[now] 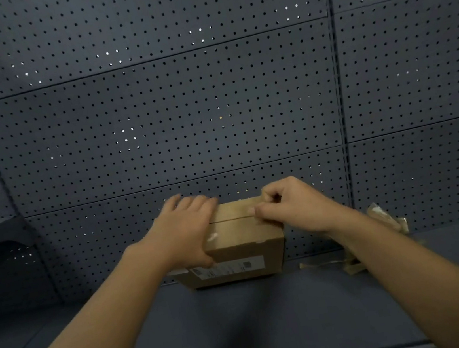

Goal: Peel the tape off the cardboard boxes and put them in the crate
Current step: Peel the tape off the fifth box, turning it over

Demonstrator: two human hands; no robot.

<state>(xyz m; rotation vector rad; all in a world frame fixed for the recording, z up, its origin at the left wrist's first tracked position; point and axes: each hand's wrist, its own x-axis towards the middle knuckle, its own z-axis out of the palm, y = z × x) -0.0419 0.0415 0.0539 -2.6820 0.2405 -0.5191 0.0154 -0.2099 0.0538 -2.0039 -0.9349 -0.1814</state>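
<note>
Cardboard is showing between both hands: a small brown cardboard box (241, 243) is sitting on the dark grey shelf (245, 326), close to the pegboard wall (172, 116) behind it. The left hand (185, 234) is lying flat over the box's top left side, fingers straight and spread, thumb pressing down the front face above a white label (230, 267). The right hand (293, 209) is resting at the top right edge, its fingers curled and pinching at the end of the seam where the flaps meet; whether tape is actually caught in that pinch is too blurred to tell. Crumpled strips of peeled tape (387, 218) are lying just beyond the right forearm.
</note>
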